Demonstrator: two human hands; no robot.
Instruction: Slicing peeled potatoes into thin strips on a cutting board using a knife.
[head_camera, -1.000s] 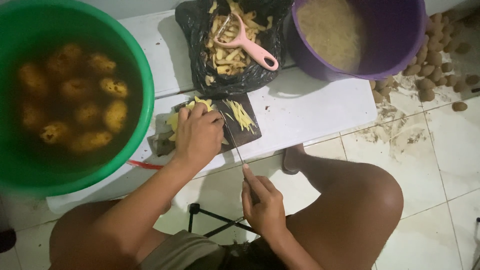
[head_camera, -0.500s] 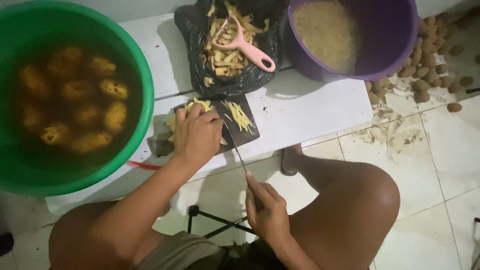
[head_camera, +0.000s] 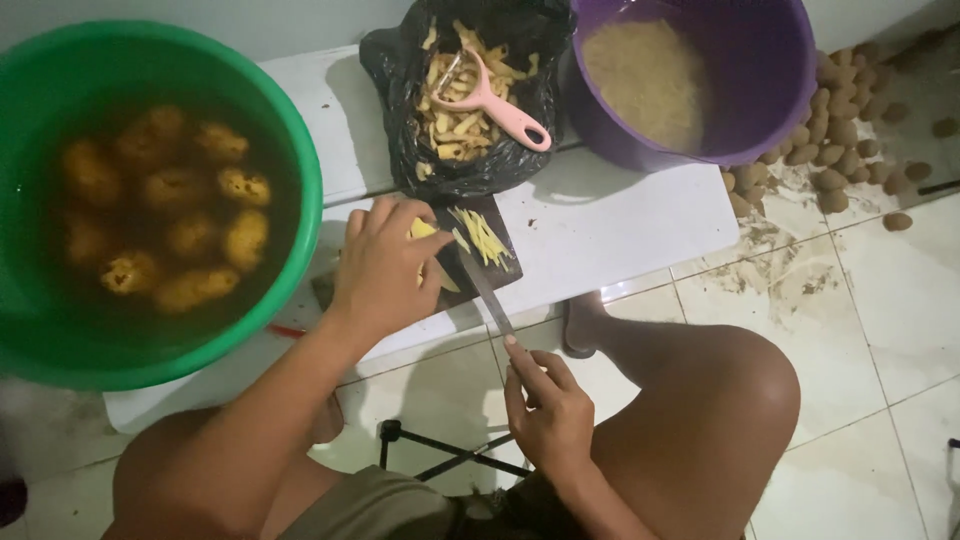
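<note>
Green tub (head_camera: 300, 180) of soaking potatoes, purple bucket (head_camera: 790, 100), pink peeler (head_camera: 495, 100)

A low white board (head_camera: 620, 215) rests on the tiled floor (head_camera: 880, 330) and carries a green basin (head_camera: 290, 170) of water and peeled potatoes, a black bag (head_camera: 400, 70) of peelings, a purple bucket (head_camera: 790, 80) and a small dark cutting board (head_camera: 500, 275). Unpeeled potatoes (head_camera: 830, 150) lie heaped on the floor just beside the bucket, among scattered dirt.
</note>
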